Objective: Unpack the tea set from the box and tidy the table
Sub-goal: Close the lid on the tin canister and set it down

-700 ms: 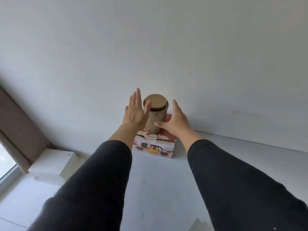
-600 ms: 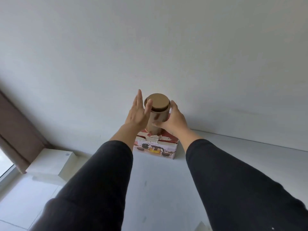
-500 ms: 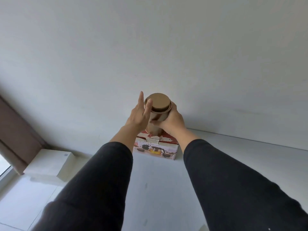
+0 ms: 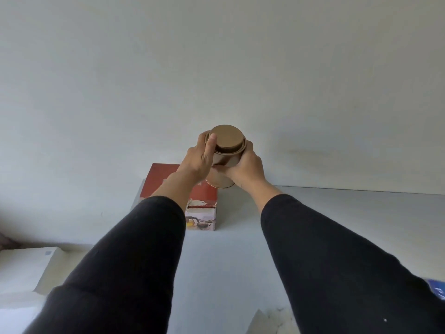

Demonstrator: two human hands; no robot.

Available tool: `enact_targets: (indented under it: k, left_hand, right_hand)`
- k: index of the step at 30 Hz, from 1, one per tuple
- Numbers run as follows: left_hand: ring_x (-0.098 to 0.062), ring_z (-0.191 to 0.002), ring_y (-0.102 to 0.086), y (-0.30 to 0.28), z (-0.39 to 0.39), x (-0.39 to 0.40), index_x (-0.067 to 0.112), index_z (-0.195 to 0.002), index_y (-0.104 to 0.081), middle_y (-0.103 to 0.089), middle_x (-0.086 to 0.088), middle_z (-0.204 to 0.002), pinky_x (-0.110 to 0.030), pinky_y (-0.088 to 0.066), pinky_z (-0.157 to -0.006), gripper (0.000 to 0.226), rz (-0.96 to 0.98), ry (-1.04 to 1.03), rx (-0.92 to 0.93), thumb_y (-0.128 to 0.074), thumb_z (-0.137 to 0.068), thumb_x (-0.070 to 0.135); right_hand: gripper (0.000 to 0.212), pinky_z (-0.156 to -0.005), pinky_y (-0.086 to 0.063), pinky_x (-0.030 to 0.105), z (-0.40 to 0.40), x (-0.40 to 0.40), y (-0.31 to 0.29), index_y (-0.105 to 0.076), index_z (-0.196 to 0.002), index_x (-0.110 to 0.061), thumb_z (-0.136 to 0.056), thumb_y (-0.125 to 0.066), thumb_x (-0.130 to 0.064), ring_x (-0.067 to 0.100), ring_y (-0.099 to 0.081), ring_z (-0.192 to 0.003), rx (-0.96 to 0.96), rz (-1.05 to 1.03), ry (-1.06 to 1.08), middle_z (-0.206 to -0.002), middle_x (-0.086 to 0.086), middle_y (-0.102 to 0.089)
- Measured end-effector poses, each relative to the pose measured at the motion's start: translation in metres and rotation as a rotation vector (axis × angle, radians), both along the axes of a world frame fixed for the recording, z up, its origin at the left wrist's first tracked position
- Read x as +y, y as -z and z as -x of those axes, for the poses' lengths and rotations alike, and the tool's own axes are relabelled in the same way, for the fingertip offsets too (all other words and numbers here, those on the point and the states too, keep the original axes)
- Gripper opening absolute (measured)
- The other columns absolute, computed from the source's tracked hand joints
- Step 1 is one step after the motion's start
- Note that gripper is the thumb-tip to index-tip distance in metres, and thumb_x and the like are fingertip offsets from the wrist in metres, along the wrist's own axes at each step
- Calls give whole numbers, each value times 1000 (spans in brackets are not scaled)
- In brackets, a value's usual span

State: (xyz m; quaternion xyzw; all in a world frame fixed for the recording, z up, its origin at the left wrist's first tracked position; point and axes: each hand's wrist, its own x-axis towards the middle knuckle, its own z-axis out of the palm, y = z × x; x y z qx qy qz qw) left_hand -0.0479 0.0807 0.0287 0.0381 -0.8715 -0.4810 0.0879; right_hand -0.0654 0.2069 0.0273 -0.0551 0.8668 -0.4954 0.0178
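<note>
A brown round tin [image 4: 225,153] with a flat lid is held between both hands, lifted above the right end of the tea set box [image 4: 166,178]. The box is red on top with a picture of a teapot on its front, and it lies on the white table [image 4: 226,261] against the wall. My left hand [image 4: 198,159] grips the tin's left side, thumb up against the lid. My right hand [image 4: 248,168] wraps around the tin's right side. The tin's base hangs free of the box, partly past its right edge.
A white flat box [image 4: 26,266] lies at the left edge of the table. A blue object [image 4: 437,289] shows at the right edge. A white scrap [image 4: 272,321] lies near the bottom. The grey wall [image 4: 216,68] stands right behind the box.
Both hands closed in on the tin from either side and gripped it. The tin has come up off the box top and shifted to the right.
</note>
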Motion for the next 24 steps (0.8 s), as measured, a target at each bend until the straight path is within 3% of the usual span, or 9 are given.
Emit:
enact_targets:
  k: [3,6,11,18,24]
  left_hand:
    - [-26,-102,-51,-8,13,56,19,-136,-38,-55,-6,-106,-31,-34,-85,51,-20,69,0,-16,-101,48]
    - [-28,-112,-51,-12,26,119,21,-138,-37,-57,-11,-121,-31,-34,-89,53,-33,140,-16,-16,-100,51]
    - [-25,-110,-48,-5,45,232,20,-140,-35,-54,-13,-128,-28,-32,-89,53,-74,217,-10,-17,-100,50]
    - [-22,-107,-49,33,87,387,19,-137,-37,-56,-9,-125,-28,-33,-88,53,-106,264,-52,-18,-100,51]
    - [-25,-112,-51,77,112,476,15,-135,-39,-57,-6,-120,-28,-34,-90,53,-125,272,-143,-19,-100,49]
  right_hand:
    - [91,-84,-44,22,3,57,-9,-37,-134,-22,-59,-87,-37,17,-56,-115,4,5,83,-125,-5,-58]
    - [92,-81,-43,22,7,121,-15,-36,-134,-24,-59,-86,-39,16,-56,-112,6,2,159,-124,-6,-57]
    - [90,-77,-40,22,22,234,-11,-36,-134,-26,-60,-85,-40,12,-50,-96,-5,-31,230,-119,-7,-56]
    - [93,-86,-43,24,61,393,25,-34,-136,-26,-61,-87,-34,17,-53,-117,-35,-60,242,-130,-5,-54]
    - [92,-85,-42,23,87,484,67,-33,-136,-28,-61,-87,-31,19,-52,-117,-134,-48,235,-128,-4,-54]
